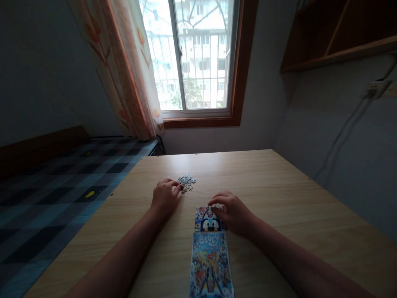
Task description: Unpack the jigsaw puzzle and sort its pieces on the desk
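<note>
One puzzle section [209, 224] is seen joined on the table [254, 182], just beyond the picture sheet [211, 269]; loose pieces [186, 181] are left heaped farther away, so the work is judged partly done. The left hand [164, 193] is half closed at the heap's edge, the right hand [235, 212] is loosely curved over the section; whether any piece is gripped cannot be told.

On the tabletop [248, 174] I see pale tan wood grain. The loose puzzle pieces [186, 181] look mostly light blue and whitish from here. I read a blue, black and white face amid crowded multicolour on the puzzle [204, 221], and white lettering over blue on the sheet [212, 265]. The curtain [124, 74] shows me orange tulips; the bed [62, 186], black and blue-grey checks.
</note>
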Demonstrator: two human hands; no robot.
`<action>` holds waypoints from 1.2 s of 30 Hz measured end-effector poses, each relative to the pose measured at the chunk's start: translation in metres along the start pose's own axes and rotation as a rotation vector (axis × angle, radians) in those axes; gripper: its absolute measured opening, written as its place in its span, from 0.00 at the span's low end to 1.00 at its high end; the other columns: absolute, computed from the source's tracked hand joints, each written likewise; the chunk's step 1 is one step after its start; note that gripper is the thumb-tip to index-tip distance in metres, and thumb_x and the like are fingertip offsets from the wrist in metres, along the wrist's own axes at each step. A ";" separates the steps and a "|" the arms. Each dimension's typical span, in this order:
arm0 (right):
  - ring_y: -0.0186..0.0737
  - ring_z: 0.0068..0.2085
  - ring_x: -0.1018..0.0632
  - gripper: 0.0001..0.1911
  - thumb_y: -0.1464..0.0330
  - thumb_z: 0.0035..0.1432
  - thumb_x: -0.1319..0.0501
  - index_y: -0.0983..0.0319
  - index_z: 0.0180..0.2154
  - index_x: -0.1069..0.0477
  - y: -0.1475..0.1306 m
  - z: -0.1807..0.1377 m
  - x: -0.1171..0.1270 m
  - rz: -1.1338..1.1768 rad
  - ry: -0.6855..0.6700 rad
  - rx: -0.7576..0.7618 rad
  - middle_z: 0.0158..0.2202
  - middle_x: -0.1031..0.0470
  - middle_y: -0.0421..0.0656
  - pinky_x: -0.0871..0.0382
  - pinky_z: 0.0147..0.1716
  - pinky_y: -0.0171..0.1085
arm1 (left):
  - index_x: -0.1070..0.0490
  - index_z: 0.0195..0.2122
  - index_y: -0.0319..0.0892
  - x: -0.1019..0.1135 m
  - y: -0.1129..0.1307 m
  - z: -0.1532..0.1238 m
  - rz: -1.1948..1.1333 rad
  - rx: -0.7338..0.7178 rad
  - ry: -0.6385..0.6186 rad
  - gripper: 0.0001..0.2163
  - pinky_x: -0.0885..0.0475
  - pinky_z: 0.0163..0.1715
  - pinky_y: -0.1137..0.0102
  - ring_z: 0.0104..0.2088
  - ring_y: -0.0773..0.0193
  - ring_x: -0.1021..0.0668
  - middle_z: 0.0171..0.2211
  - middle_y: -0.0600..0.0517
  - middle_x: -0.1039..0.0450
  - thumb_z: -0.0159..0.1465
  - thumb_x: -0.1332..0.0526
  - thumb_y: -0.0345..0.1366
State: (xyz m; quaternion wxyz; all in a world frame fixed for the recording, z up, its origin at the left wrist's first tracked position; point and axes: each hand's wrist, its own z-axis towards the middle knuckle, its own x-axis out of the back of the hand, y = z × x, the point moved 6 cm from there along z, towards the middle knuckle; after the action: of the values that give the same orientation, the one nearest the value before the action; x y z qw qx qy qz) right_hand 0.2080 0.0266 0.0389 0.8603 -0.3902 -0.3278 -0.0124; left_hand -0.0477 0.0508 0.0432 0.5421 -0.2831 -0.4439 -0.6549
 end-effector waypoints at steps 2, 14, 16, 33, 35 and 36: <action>0.42 0.44 0.24 0.08 0.74 0.59 0.36 0.57 0.39 0.20 -0.005 0.000 -0.002 -0.038 -0.039 0.050 0.39 0.20 0.43 0.33 0.48 0.41 | 0.20 0.38 0.45 0.002 -0.008 0.002 0.066 0.058 0.019 0.10 0.32 0.49 0.59 0.46 0.51 0.25 0.42 0.46 0.23 0.64 0.41 0.40; 0.43 0.45 0.24 0.09 0.68 0.57 0.33 0.55 0.42 0.20 -0.006 -0.004 -0.011 -0.239 -0.243 0.140 0.42 0.20 0.42 0.34 0.50 0.42 | 0.22 0.34 0.45 0.001 0.088 -0.043 0.039 -0.303 -0.341 0.08 0.31 0.38 0.66 0.40 0.56 0.23 0.38 0.48 0.23 0.63 0.37 0.42; 0.43 0.45 0.25 0.10 0.68 0.57 0.33 0.56 0.42 0.21 -0.003 -0.004 -0.010 -0.261 -0.254 0.124 0.42 0.20 0.42 0.34 0.50 0.41 | 0.23 0.31 0.44 0.000 0.094 -0.047 0.067 -0.316 -0.392 0.11 0.32 0.37 0.67 0.39 0.57 0.23 0.36 0.48 0.24 0.63 0.38 0.45; 0.48 0.51 0.29 0.17 0.60 0.59 0.34 0.57 0.49 0.24 0.003 0.001 -0.020 -0.461 -0.232 -0.082 0.47 0.25 0.46 0.40 0.53 0.45 | 0.25 0.35 0.42 -0.011 0.093 -0.052 0.002 -0.213 -0.411 0.07 0.33 0.39 0.68 0.40 0.59 0.24 0.40 0.47 0.26 0.65 0.40 0.39; 0.47 0.50 0.29 0.17 0.60 0.58 0.34 0.56 0.49 0.24 0.006 0.001 -0.021 -0.461 -0.232 -0.125 0.46 0.25 0.46 0.40 0.52 0.44 | 0.25 0.35 0.42 -0.010 0.095 -0.053 0.022 -0.222 -0.406 0.08 0.33 0.39 0.68 0.41 0.58 0.24 0.39 0.47 0.26 0.66 0.41 0.39; 0.47 0.49 0.29 0.17 0.60 0.58 0.34 0.56 0.49 0.24 0.008 0.001 -0.020 -0.459 -0.232 -0.147 0.45 0.25 0.46 0.40 0.51 0.44 | 0.25 0.35 0.42 -0.010 0.095 -0.054 0.031 -0.227 -0.404 0.08 0.33 0.39 0.67 0.41 0.57 0.24 0.39 0.46 0.26 0.65 0.41 0.40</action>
State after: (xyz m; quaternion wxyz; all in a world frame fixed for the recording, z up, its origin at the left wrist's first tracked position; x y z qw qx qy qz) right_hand 0.1936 0.0281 0.0225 0.7610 -0.3659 -0.5023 -0.1864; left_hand 0.0524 0.0059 0.0370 0.4170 -0.4744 -0.4626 -0.6221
